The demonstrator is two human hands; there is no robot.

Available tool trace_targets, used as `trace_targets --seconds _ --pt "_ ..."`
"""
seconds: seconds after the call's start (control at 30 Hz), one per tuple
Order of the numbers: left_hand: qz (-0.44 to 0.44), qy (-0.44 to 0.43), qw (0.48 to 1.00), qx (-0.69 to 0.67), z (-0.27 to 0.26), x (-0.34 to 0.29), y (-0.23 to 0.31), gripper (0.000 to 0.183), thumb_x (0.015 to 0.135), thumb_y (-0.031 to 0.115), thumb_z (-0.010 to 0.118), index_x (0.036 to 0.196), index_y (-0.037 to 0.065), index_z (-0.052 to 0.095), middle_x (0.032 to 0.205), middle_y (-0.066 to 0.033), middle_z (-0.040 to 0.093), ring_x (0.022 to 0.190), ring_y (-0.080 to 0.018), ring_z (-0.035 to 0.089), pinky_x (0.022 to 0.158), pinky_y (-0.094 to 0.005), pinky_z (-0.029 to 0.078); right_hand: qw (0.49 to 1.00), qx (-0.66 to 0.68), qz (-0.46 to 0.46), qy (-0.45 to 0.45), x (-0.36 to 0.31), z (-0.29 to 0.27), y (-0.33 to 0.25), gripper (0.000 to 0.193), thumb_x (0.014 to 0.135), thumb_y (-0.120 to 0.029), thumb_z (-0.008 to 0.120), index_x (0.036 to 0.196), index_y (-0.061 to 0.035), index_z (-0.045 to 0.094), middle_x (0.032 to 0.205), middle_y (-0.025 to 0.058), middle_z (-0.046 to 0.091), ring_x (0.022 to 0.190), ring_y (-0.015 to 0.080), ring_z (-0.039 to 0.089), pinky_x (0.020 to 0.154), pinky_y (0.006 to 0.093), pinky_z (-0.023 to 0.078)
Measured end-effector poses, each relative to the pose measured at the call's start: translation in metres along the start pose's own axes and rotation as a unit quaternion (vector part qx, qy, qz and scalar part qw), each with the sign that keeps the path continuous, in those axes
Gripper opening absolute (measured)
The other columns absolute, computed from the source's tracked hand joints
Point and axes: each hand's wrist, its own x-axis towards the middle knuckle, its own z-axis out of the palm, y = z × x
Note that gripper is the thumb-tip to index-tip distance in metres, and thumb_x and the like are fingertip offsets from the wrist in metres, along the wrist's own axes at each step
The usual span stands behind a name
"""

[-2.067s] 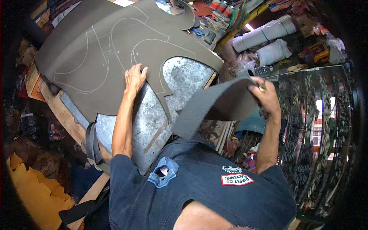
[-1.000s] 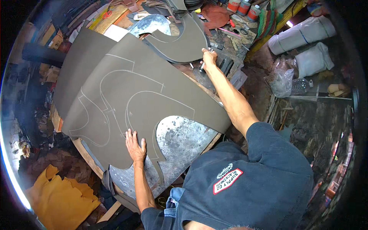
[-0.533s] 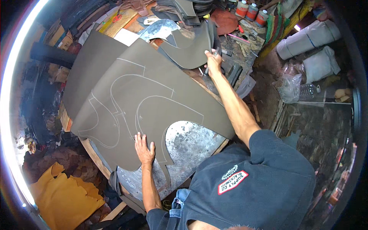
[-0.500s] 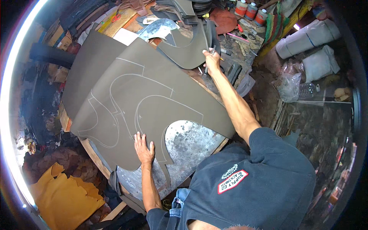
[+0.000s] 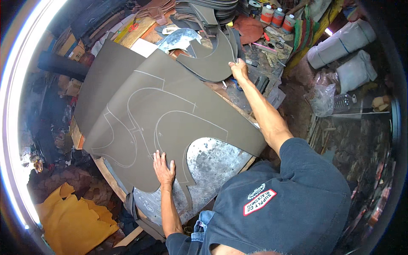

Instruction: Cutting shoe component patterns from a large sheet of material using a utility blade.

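Note:
A big dark grey-brown sheet (image 5: 178,97), which looks like leather, lies over the worktable, with curved pattern outlines drawn on it in pale lines. My left hand (image 5: 164,170) rests flat on its near part, fingers stretched and slightly spread. Past the sheet's right edge, my right hand (image 5: 239,70) is closed beside a stack of curved cut pieces (image 5: 204,68) of the same colour; what its fingers hold is too small to make out. A blue object (image 5: 236,83) shows just below that hand. The mottled grey tabletop (image 5: 214,159) is visible through a cut-out curve.
Several dark cut pieces (image 5: 212,10) are piled at the back, near a reddish-brown piece (image 5: 248,29). Red-labelled bottles (image 5: 278,17) stand at the back right. Red-handled scissors (image 5: 133,27) lie at the back left. A yellow hide (image 5: 76,216) hangs low on the left.
The dark stick-like tool that showed in my right hand is no longer clearly visible there; that hand has shifted slightly. My left hand stays flat on the sheet. The whole view has moved a little.

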Motion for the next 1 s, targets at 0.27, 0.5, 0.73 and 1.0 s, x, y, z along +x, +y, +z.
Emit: trace_targets --seconds 0.27,0.5,0.73,1.0 --pt "0.019 0.006 1.0 0.002 -0.003 0.004 0.002 0.053 0.088 0.027 0.062 0.135 0.006 0.049 0.154 -0.0178 0.034 0.143 -0.038 0.03 0.114 -0.0492 0.027 0.938 0.144 -0.317 -0.001 0.033 -0.036 -0.126 0.026 0.084 -0.027 0.071 0.088 -0.0019 0.065 0.069 0.001 0.061 0.062 0.0113 0.055 0.056 0.033 0.047" --pt "0.009 0.007 1.0 0.0 -0.003 0.002 0.0 0.053 0.089 0.025 0.061 0.136 0.005 0.048 0.154 -0.0178 0.033 0.143 -0.0376 0.03 0.115 -0.0479 0.027 0.868 0.371 -0.32 -0.08 0.056 -0.049 -0.202 0.012 0.085 -0.011 0.071 0.096 -0.0071 0.069 0.082 -0.0045 0.062 0.076 0.0092 0.056 0.069 0.0276 0.045" --pt "0.003 0.012 1.0 0.003 0.001 0.002 -0.003 0.055 0.085 0.027 0.064 0.135 0.008 0.05 0.154 -0.0165 0.034 0.142 -0.0373 0.031 0.115 -0.0485 0.027 0.803 0.505 -0.252 -0.191 0.05 -0.081 -0.146 0.028 0.09 -0.016 0.069 0.114 -0.0061 0.062 0.105 0.0047 0.068 0.094 0.0156 0.065 0.082 0.0319 0.052" --pt "0.008 0.013 1.0 0.005 -0.007 0.008 0.008 0.048 0.086 0.023 0.066 0.13 0.007 0.054 0.152 -0.0164 0.037 0.141 -0.0378 0.033 0.114 -0.0477 0.029 0.833 0.521 -0.069 -0.172 0.046 -0.084 -0.083 0.027 0.085 -0.02 0.074 0.107 -0.0106 0.061 0.092 0.0018 0.069 0.075 0.0148 0.067 0.055 0.0318 0.053"
